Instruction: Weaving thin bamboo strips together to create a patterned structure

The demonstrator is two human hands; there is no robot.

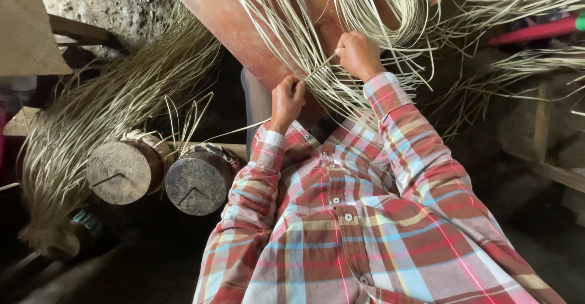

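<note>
Over a slanted reddish board [225, 20], two hands work pale cane strips [365, 5].

Head view: left hand [287, 100] closed in a fist around a few strips at the board's lower edge, knuckles up. Right hand [358, 54] just above and to the right, also closed, pinching a thin bunch of strips [320, 66] that runs taut between the two hands. Loose strips fan across the board and spill off to the right. Both arms in a plaid shirt [341, 218], red, blue, cream. Left of the person, two round wooden blocks [125, 171] sit side by side, touching, each with a bent metal hook in its flat face. Big sheaf of dry strips [103, 103] drapes over and behind them. Woven mat corner [27, 29] top left. Floor dark, detail unclear.
</note>
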